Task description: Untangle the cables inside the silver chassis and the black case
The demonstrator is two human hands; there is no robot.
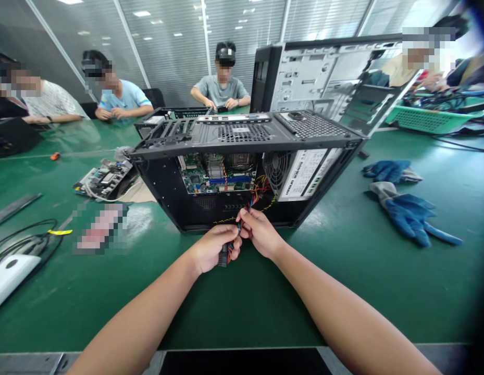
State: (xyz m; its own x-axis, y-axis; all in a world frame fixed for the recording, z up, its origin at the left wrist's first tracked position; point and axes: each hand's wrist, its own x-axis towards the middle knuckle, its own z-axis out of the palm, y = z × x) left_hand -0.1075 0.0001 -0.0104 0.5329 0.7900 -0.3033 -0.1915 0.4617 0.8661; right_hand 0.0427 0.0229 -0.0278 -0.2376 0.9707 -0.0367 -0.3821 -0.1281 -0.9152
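A black computer case (169, 208) stands open-sided in front of me. Inside it are a green motherboard (193, 179) and a power supply (304, 174) with a fan. A bundle of coloured power cables (256, 195) runs from the power supply out over the lower edge of the case. My left hand (216, 245) is closed on the bundle, and a black connector (223, 257) hangs below its fingers. Pinched on the same cables, just to the right, is my right hand (261, 232). The fingers of both hands nearly touch and partly hide the wires.
Blue gloves (409, 211) lie at the right, near a green basket (433, 120) of cables. On the left are a loose circuit board (104, 179), a blurred-out flat object (101, 227), a white device (13, 278) and black cables. Another case (269, 78) stands behind; several people sit around the table.
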